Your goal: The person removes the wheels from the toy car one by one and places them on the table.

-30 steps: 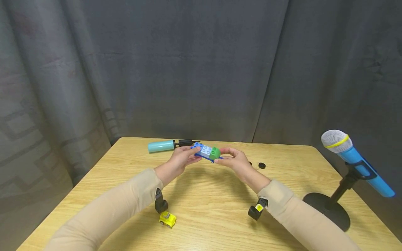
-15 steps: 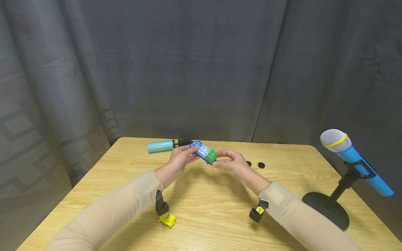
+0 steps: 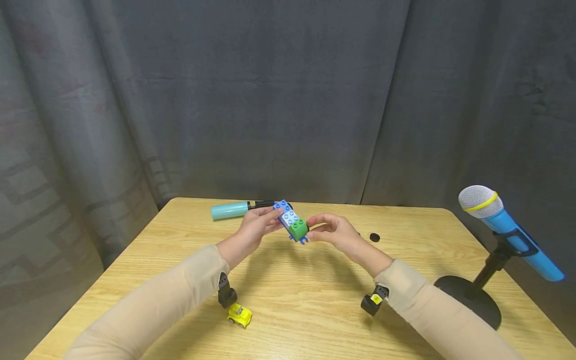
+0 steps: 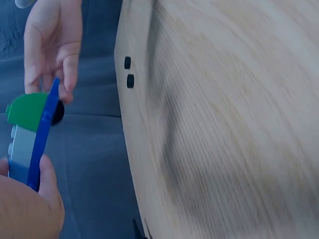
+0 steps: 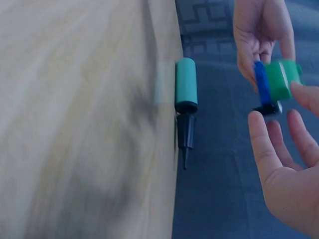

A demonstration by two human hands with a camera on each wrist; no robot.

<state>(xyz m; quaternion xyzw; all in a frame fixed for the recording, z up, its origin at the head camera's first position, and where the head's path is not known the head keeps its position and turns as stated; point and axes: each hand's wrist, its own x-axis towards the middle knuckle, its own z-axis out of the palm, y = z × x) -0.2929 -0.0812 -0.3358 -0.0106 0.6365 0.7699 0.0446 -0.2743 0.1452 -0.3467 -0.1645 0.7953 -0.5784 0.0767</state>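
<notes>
The brick toy [image 3: 288, 219] is in the air, slightly below the centre of the head frame, and it slants with its green end to the lower right. On its blue base [image 4: 44, 134] sit in one row a blue brick [image 3: 282, 205], a pale blue brick [image 3: 290, 217] and a rounded green brick [image 3: 298, 229]. A black wheel [image 4: 59, 113] shows at the base's underside, near the green end.

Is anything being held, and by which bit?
The left hand holds the toy by its blue-block end; whether the right hand holds its green end, I can't tell.
</notes>
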